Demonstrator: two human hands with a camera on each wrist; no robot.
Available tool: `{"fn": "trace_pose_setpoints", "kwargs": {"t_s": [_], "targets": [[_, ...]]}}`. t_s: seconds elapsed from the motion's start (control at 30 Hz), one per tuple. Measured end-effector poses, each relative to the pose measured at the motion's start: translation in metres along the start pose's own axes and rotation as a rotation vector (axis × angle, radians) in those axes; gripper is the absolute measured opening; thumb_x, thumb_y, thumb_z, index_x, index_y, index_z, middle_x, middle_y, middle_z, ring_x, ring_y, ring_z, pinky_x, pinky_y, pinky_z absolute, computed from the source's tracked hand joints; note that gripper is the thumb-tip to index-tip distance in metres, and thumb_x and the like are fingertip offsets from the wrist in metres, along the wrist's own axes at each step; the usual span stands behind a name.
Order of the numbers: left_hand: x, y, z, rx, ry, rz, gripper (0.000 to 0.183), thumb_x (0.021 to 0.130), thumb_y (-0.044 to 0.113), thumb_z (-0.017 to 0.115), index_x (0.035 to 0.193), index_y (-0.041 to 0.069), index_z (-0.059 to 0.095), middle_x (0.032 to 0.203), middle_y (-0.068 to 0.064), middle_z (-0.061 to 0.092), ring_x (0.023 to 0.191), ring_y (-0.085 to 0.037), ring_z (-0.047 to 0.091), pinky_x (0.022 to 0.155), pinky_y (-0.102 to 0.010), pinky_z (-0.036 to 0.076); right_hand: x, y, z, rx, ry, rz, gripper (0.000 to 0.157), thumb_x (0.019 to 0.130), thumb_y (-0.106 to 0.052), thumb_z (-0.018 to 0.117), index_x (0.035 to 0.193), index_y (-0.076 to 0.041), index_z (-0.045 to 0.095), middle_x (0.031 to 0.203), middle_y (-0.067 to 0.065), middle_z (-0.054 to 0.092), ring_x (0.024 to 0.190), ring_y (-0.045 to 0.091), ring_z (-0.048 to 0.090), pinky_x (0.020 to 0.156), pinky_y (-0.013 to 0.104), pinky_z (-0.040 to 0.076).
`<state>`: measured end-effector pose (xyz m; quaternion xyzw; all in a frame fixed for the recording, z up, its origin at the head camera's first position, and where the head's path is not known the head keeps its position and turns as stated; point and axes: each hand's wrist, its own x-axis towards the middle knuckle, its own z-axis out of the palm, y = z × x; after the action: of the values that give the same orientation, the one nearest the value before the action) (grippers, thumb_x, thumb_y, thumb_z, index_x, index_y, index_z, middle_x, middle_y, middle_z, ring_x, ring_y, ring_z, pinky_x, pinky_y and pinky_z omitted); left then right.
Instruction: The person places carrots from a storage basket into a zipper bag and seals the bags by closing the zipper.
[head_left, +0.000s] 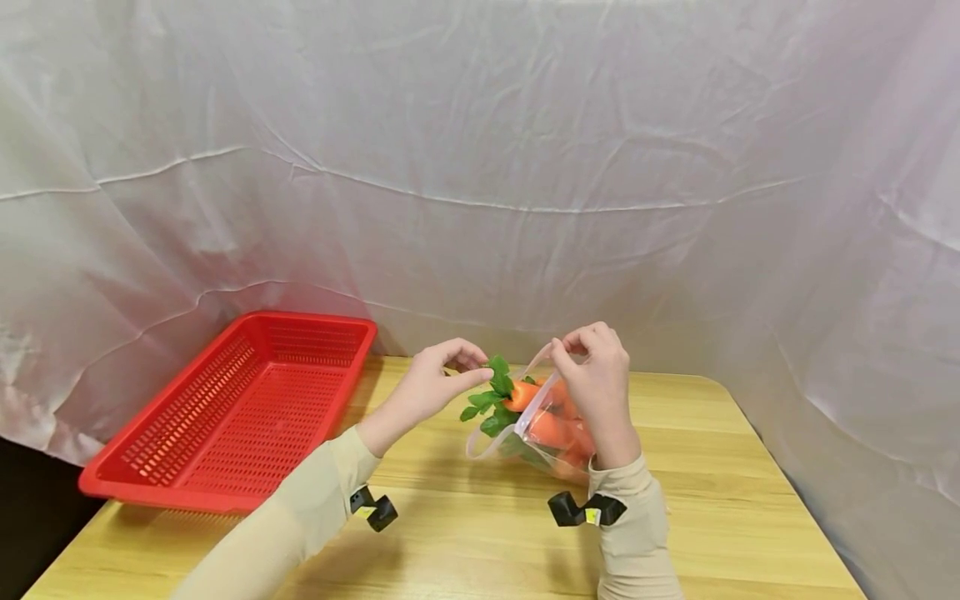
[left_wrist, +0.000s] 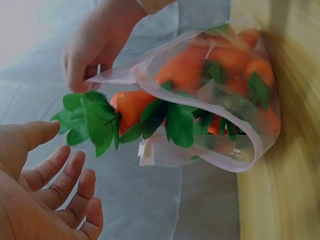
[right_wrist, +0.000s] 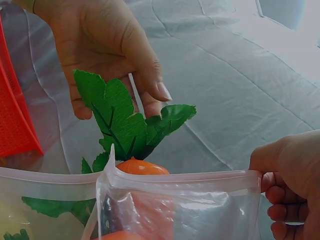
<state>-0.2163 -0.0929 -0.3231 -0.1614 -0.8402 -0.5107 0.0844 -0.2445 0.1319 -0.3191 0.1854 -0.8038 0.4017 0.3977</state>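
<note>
A clear plastic bag (left_wrist: 240, 165) with a pale pink rim stands on the table, holding several orange carrots (head_left: 550, 431) with green leaves. One carrot (left_wrist: 131, 107) pokes out of the bag's mouth, its leaves (right_wrist: 117, 115) toward my left hand. My left hand (head_left: 438, 379) is beside those leaves, thumb and fingers spread apart with nothing gripped between them in the left wrist view. On the other side, my right hand (head_left: 596, 375) pinches the bag's rim between thumb and forefinger, drawing a corner of it out.
A red perforated plastic basket (head_left: 352, 350) sits at the left of the wooden table (head_left: 720, 492). Behind the table hangs a pale, creased cloth (head_left: 480, 150). Black cameras (head_left: 587, 509) are strapped to both wrists.
</note>
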Motion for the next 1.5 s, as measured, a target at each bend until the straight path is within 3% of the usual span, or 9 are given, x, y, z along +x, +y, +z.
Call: {"fn": "trace_pose_setpoints", "kwargs": {"t_s": [0.3, 0.6, 0.83, 0.93, 1.17, 1.37, 1.5], "targets": [[-0.004, -0.016, -0.008, -0.086, 0.096, -0.025, 0.016, 0.09, 0.021, 0.069, 0.102, 0.009, 0.069, 0.095, -0.01, 0.069, 0.084, -0.018, 0.058, 0.078, -0.029, 0.046, 0.001, 0.002, -0.002, 0.044, 0.102, -0.02, 0.015, 0.079, -0.001, 0.073, 0.067, 0.001, 0.063, 0.072, 0.014, 0.056, 0.073, 0.024, 0.054, 0.066, 0.011, 0.036], [-0.006, -0.038, -0.001, -0.15, 0.09, -0.104, 0.017, 0.091, 0.02, 0.068, 0.104, 0.008, 0.068, 0.094, -0.006, 0.068, 0.082, -0.011, 0.057, 0.076, -0.025, 0.046, 0.002, 0.005, -0.007, 0.112, 0.178, 0.033, 0.016, 0.082, -0.001, 0.072, 0.069, 0.005, 0.064, 0.073, 0.015, 0.056, 0.068, 0.021, 0.052, 0.061, 0.009, 0.038], [0.002, -0.055, 0.017, -0.177, 0.01, -0.026, 0.023, 0.089, 0.009, 0.068, 0.112, 0.005, 0.066, 0.104, -0.015, 0.069, 0.088, -0.013, 0.062, 0.078, -0.026, 0.05, 0.004, 0.003, -0.011, 0.109, 0.162, 0.071, 0.016, 0.082, -0.003, 0.072, 0.07, 0.004, 0.065, 0.074, 0.015, 0.056, 0.069, 0.014, 0.05, 0.061, 0.012, 0.039], [0.008, -0.06, 0.025, -0.164, -0.04, 0.009, 0.029, 0.086, 0.001, 0.065, 0.114, 0.009, 0.067, 0.11, -0.019, 0.068, 0.092, -0.016, 0.063, 0.078, -0.027, 0.052, 0.004, 0.003, -0.012, 0.101, 0.151, 0.067, 0.016, 0.081, -0.003, 0.073, 0.07, 0.004, 0.065, 0.074, 0.014, 0.057, 0.069, 0.018, 0.051, 0.06, 0.015, 0.039], [0.018, -0.071, 0.04, -0.163, -0.104, 0.102, 0.041, 0.082, -0.009, 0.056, 0.119, 0.004, 0.064, 0.113, -0.02, 0.067, 0.096, -0.024, 0.064, 0.081, -0.026, 0.05, 0.002, 0.002, -0.012, 0.098, 0.127, 0.07, 0.017, 0.081, -0.005, 0.074, 0.069, 0.003, 0.065, 0.074, 0.014, 0.057, 0.069, 0.024, 0.053, 0.06, 0.013, 0.038], [0.02, -0.077, 0.047, -0.236, -0.114, 0.102, 0.046, 0.084, -0.009, 0.059, 0.129, 0.003, 0.057, 0.117, -0.023, 0.064, 0.098, -0.028, 0.062, 0.084, -0.026, 0.049, 0.002, 0.0, -0.014, 0.09, 0.121, 0.066, 0.016, 0.081, -0.004, 0.074, 0.069, 0.003, 0.065, 0.073, 0.014, 0.057, 0.068, 0.027, 0.052, 0.06, 0.014, 0.038], [0.018, -0.077, 0.049, -0.262, -0.107, 0.102, 0.039, 0.089, 0.0, 0.065, 0.128, 0.003, 0.058, 0.12, -0.023, 0.062, 0.1, -0.028, 0.063, 0.081, -0.022, 0.052, 0.002, -0.002, -0.014, 0.085, 0.113, 0.053, 0.016, 0.081, -0.004, 0.074, 0.069, 0.002, 0.065, 0.073, 0.013, 0.057, 0.067, 0.026, 0.053, 0.059, 0.015, 0.04]]}}
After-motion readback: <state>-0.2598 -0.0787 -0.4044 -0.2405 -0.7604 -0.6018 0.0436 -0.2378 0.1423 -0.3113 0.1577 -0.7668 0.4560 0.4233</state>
